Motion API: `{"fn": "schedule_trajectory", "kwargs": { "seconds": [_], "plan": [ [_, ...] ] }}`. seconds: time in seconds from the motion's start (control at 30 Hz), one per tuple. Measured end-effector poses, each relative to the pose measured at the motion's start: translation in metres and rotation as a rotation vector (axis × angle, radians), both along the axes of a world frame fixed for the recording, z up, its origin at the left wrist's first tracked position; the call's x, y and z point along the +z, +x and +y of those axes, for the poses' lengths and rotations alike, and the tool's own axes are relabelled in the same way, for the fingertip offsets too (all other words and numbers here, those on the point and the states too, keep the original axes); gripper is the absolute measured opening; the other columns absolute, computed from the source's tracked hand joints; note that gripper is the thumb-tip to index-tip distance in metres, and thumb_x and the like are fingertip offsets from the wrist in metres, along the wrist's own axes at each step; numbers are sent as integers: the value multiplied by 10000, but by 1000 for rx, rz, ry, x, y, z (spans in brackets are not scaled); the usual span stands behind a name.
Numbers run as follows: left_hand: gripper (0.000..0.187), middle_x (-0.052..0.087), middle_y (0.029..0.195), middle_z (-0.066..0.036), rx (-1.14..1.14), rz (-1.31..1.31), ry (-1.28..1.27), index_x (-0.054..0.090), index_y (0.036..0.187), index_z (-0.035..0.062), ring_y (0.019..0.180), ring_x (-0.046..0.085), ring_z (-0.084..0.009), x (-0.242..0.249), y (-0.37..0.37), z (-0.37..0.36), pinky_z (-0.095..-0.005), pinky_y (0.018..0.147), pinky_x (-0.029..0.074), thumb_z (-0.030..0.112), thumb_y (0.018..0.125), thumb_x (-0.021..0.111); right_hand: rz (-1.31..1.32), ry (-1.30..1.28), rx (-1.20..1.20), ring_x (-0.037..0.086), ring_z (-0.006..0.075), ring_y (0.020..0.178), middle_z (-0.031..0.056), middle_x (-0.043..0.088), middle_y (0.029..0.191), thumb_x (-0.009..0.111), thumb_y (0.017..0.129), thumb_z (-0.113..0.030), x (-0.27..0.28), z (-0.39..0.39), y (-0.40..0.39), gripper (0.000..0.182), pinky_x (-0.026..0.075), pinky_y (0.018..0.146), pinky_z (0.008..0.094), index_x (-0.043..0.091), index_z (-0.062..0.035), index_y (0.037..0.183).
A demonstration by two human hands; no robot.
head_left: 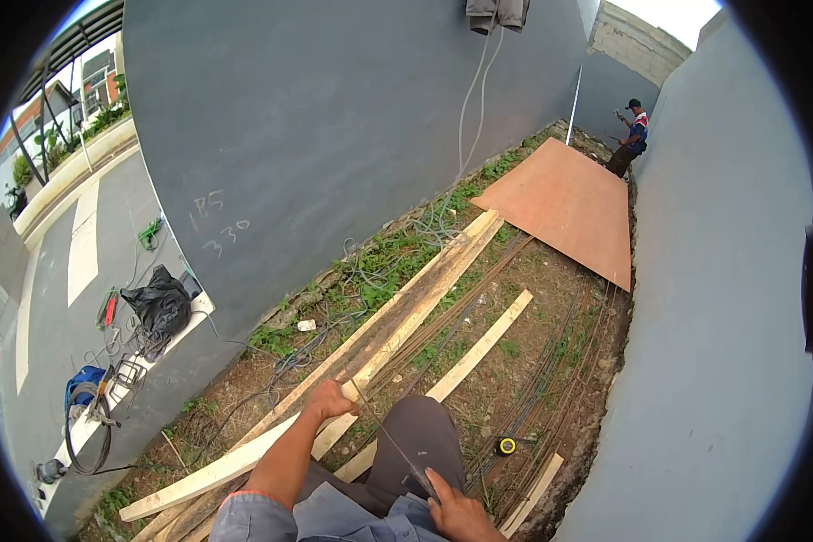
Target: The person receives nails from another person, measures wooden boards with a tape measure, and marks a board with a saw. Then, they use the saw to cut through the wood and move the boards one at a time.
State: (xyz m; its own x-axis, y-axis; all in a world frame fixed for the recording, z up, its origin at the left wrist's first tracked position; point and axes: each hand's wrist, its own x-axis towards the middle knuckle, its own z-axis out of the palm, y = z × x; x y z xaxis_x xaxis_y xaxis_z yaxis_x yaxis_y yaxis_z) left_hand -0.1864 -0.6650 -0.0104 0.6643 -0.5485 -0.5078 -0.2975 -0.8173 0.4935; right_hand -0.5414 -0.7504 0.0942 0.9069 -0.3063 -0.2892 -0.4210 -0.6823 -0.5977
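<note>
My left hand (331, 398) is closed over a pale wooden beam (208, 467), which runs from the lower left up to my knee. In my right hand (463, 513), near the bottom edge, is the handle of a handsaw (397, 443). Its thin blade is seen almost edge-on and reaches up across my leg to the beam just right of my left hand. Whether the teeth touch the wood cannot be made out. More long timbers (425, 298) lie on the ground beyond my hands.
A yellow tape measure (506, 446) lies right of my knee, near thin rods (551, 379). A plywood sheet (560, 208) lies ahead; another person (632, 135) stands behind it. Grey walls flank the strip. On the left ledge are a black bag (160, 303) and coiled cable (88, 425).
</note>
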Motion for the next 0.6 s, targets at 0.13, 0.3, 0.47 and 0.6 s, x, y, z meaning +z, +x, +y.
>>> {"fn": "schedule_trajectory", "kwargs": {
  "seconds": [0.13,0.3,0.47,0.6],
  "plan": [
    [545,739,941,-196,-38,-96,-81,758,842,-1,897,710,-324,10,-14,-7,-426,778,563,429,528,875,-16,1,-27,671,513,918,320,668,1113,547,995,-238,-36,-10,108,672,540,809,584,236,-123,1579],
    [609,743,982,-196,11,-73,-2,762,888,-29,902,718,-324,-2,8,5,-424,778,570,451,533,882,-106,5,-12,673,509,911,318,688,952,531,991,-227,-32,-5,59,619,526,791,613,293,-138,1556],
    [647,745,1015,-202,-47,-118,49,766,955,-16,951,719,-325,-17,15,-12,-425,828,565,483,554,863,-118,24,-115,676,473,855,297,689,965,546,1006,-219,-9,-3,38,627,516,755,551,283,-235,1575],
    [659,741,1057,-213,2,-99,14,767,986,-12,967,718,-334,17,-5,-12,-421,838,565,463,539,863,-56,66,-57,654,537,938,318,688,969,519,1010,-258,-32,-23,127,613,505,821,626,264,-173,1560]
  ]
}}
